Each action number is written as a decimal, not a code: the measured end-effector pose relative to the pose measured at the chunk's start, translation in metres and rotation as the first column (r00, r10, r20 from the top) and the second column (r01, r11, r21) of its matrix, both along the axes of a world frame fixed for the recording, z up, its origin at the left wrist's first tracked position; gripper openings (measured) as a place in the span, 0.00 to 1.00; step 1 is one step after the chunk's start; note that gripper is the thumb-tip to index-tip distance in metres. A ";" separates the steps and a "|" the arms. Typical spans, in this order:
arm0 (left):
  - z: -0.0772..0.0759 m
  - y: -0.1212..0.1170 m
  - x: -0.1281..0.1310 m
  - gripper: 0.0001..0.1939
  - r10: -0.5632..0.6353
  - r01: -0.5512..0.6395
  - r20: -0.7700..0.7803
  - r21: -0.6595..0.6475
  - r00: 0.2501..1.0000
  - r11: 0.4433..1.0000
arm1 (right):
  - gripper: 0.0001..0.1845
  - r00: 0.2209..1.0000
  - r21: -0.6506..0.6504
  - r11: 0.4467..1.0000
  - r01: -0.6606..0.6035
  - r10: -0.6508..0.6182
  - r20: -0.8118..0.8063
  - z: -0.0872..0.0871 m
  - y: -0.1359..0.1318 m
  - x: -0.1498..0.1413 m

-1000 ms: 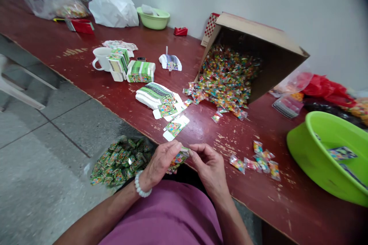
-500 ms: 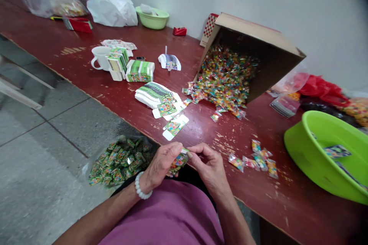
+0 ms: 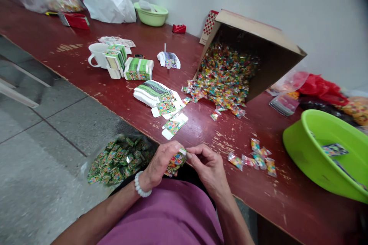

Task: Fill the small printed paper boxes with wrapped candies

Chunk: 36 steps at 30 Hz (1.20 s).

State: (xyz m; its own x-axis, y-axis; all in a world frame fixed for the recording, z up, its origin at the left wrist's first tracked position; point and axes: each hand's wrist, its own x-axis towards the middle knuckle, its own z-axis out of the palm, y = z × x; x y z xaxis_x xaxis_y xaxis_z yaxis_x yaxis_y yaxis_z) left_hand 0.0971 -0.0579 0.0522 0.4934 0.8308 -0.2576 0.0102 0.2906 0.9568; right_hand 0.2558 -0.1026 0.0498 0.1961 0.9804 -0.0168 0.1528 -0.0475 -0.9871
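A small printed candy box point(image 3: 176, 162), green with colourful pictures, is between my hands at the table's front edge. My left hand point(image 3: 161, 160) wraps round its left side, and a bead bracelet circles that wrist. With thumb and index finger, my right hand point(image 3: 207, 165) pinches the box's upper right end by a white flap. Just beyond my hands lies a flat unfolded carton point(image 3: 174, 125), with a fanned stack of cartons point(image 3: 152, 93) behind it. Several wrapped candies point(image 3: 260, 157) lie to the right of my right hand.
A tipped cardboard box point(image 3: 258, 32) spills wrapped candies point(image 3: 227, 76) onto the red table point(image 3: 218, 199). A green basin point(image 3: 310, 160) stands at right. Below the edge at left sits a bag of filled boxes point(image 3: 119, 160). A white mug point(image 3: 99, 55) and bundled cartons point(image 3: 139, 69) are further back.
The box between my hands has turned so that more of its printed face shows. Both hands keep nearly the same place, and the whole view has shifted slightly.
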 end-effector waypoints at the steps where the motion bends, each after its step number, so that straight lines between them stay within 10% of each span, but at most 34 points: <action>1: -0.002 -0.001 0.000 0.23 0.010 -0.010 0.014 -0.017 1.000 1.000 | 0.06 1.000 0.021 1.000 -0.010 0.010 -0.008 -0.001 0.000 -0.001; 5: -0.010 -0.001 -0.002 0.21 0.069 -0.058 0.087 -0.118 0.994 0.991 | 0.06 0.998 0.080 0.995 -0.059 0.061 -0.014 -0.007 -0.004 -0.006; 10: -0.022 -0.001 -0.009 0.14 0.194 -0.155 0.181 -0.206 0.964 0.966 | 0.29 0.961 0.196 0.970 -0.141 0.086 0.265 -0.009 -0.011 -0.013; 15: -0.019 -0.003 0.002 0.16 0.274 -0.165 0.237 -0.397 0.932 0.903 | 0.47 0.757 0.215 0.924 -0.315 0.109 0.644 -0.007 -0.014 -0.017; 24: -0.010 -0.004 0.004 0.18 0.376 -0.269 0.327 -0.328 0.867 0.905 | 0.39 0.417 0.242 0.905 -0.350 -0.081 0.905 -0.019 -0.007 -0.027; 36: -0.032 -0.003 -0.009 0.20 0.357 -0.214 0.419 -0.351 0.835 0.912 | 0.47 0.513 0.238 0.867 -0.438 0.024 0.858 -0.040 0.014 -0.027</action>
